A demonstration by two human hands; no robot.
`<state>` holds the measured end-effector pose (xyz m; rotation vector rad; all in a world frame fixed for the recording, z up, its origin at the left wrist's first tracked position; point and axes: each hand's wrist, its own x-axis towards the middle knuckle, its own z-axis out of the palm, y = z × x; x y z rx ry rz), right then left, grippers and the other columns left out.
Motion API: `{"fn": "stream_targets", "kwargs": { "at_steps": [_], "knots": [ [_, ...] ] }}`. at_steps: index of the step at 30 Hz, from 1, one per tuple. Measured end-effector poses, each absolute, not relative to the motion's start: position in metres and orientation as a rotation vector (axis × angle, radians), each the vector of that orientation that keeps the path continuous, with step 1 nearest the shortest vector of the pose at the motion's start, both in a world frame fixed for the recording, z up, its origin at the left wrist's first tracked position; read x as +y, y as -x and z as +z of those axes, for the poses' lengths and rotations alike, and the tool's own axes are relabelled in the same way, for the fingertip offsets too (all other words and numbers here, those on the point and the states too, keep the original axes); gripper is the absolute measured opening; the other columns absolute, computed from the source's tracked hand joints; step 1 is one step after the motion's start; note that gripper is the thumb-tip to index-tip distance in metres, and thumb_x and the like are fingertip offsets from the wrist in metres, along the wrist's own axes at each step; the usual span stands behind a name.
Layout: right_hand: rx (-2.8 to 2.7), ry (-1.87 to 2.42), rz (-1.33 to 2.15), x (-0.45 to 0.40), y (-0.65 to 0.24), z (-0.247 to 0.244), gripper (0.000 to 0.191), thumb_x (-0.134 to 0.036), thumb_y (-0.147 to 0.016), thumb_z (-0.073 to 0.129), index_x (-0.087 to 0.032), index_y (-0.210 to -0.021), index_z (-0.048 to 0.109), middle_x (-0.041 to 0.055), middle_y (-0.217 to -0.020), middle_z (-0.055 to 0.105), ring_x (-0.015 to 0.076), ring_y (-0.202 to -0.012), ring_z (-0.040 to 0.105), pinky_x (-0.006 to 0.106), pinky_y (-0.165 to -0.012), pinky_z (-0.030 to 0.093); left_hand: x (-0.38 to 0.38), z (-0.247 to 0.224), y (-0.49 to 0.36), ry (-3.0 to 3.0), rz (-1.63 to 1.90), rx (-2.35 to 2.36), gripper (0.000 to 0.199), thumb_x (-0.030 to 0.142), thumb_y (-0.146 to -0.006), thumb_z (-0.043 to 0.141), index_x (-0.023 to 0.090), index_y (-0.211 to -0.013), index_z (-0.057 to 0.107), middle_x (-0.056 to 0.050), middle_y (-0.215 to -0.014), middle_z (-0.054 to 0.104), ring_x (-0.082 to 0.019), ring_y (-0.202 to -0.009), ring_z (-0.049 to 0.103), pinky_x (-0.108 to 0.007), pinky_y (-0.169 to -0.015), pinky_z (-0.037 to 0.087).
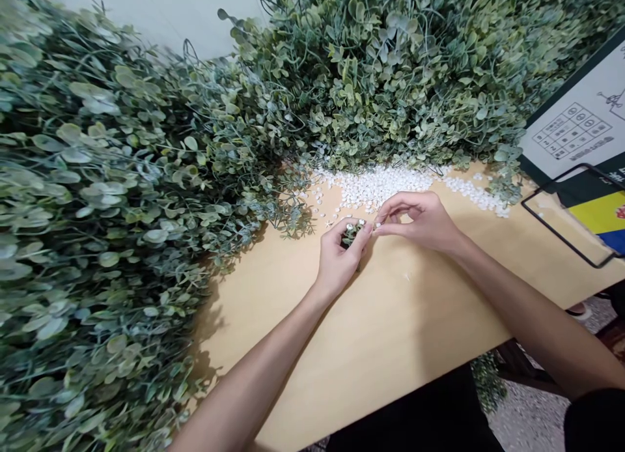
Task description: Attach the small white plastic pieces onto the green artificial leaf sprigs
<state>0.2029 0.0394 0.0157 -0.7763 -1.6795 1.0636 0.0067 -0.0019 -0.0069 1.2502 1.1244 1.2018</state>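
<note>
My left hand (pixel 336 260) is closed around a small sprig of artificial greenery (pixel 350 234), which has a few small white pieces on it. Thumb and forefinger pinch at the sprig's right side. Close by on the right, my right hand (pixel 422 223) holds a tiny white piece (pixel 377 225) between thumb and fingertips, right beside the left thumb. Just beyond both hands spreads a pile of small white pieces (pixel 375 183) on the wooden table (pixel 312 354). The lower part of the sprig is hidden in my left palm.
Thick artificial foliage (pixel 122 211) banks up along the left and back of the table. A printed board (pixel 576 133) leans at the right, with a black wire frame (pixel 561 227) in front of it. A thin white scrap (pixel 407 277) lies on the tabletop near my right wrist.
</note>
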Motion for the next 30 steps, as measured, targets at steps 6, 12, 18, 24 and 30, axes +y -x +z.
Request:
{"fn": "stream_targets", "kwargs": {
  "at_steps": [6, 12, 18, 24, 30],
  "knots": [
    [-1.623, 0.788, 1.114, 0.0382, -0.2014, 0.016, 0.033, -0.036, -0.068, 0.099, -0.018, -0.087, 0.079, 0.0031, -0.084, 0.079, 0.0167, -0.075, 0.072, 0.031, -0.073, 0.061, -0.002, -0.007, -0.0067, -1.255, 1.213, 1.108, 0.034, 0.048, -0.092, 0.076, 0.018, -0.083, 0.065, 0.004, -0.057, 0.049, -0.008, -0.051, 0.039, -0.023, -0.048, 0.03],
    [-1.567, 0.802, 1.271, 0.0383, -0.2036, 0.0191, 0.034, -0.033, -0.067, 0.099, -0.018, -0.089, 0.08, 0.0042, -0.088, 0.082, 0.0173, -0.081, 0.077, 0.029, -0.081, 0.065, -0.0029, -0.0069, -0.0067, -1.245, 1.24, 1.131, 0.034, 0.049, -0.092, 0.076, 0.018, -0.082, 0.065, 0.004, -0.059, 0.05, -0.008, -0.051, 0.041, -0.023, -0.048, 0.031],
    [-1.472, 0.857, 1.332, 0.0387, -0.2012, 0.016, 0.039, -0.035, -0.059, 0.103, -0.017, -0.083, 0.078, 0.0042, -0.084, 0.081, 0.0182, -0.077, 0.078, 0.03, -0.078, 0.066, -0.0021, -0.0038, -0.0077, -1.204, 1.236, 1.091, 0.036, 0.05, -0.09, 0.078, 0.018, -0.082, 0.065, 0.005, -0.058, 0.048, -0.008, -0.051, 0.04, -0.022, -0.048, 0.032],
    [-1.406, 0.822, 1.323, 0.0384, -0.1989, 0.0118, 0.039, -0.029, -0.056, 0.105, -0.018, -0.082, 0.078, 0.003, -0.082, 0.082, 0.0169, -0.075, 0.079, 0.027, -0.077, 0.066, -0.002, -0.0022, -0.0079, -1.158, 1.214, 1.043, 0.037, 0.05, -0.088, 0.08, 0.017, -0.081, 0.065, 0.004, -0.059, 0.048, -0.007, -0.051, 0.039, -0.022, -0.047, 0.031],
    [-1.407, 0.827, 1.344, 0.038, -0.1985, 0.0122, 0.04, -0.033, -0.054, 0.105, -0.018, -0.08, 0.078, 0.0039, -0.08, 0.082, 0.0192, -0.075, 0.079, 0.029, -0.074, 0.067, -0.0025, -0.0033, -0.0066, -1.188, 1.196, 1.063, 0.037, 0.052, -0.089, 0.079, 0.017, -0.084, 0.066, 0.005, -0.058, 0.048, -0.007, -0.05, 0.039, -0.022, -0.047, 0.03]
  ]
}}
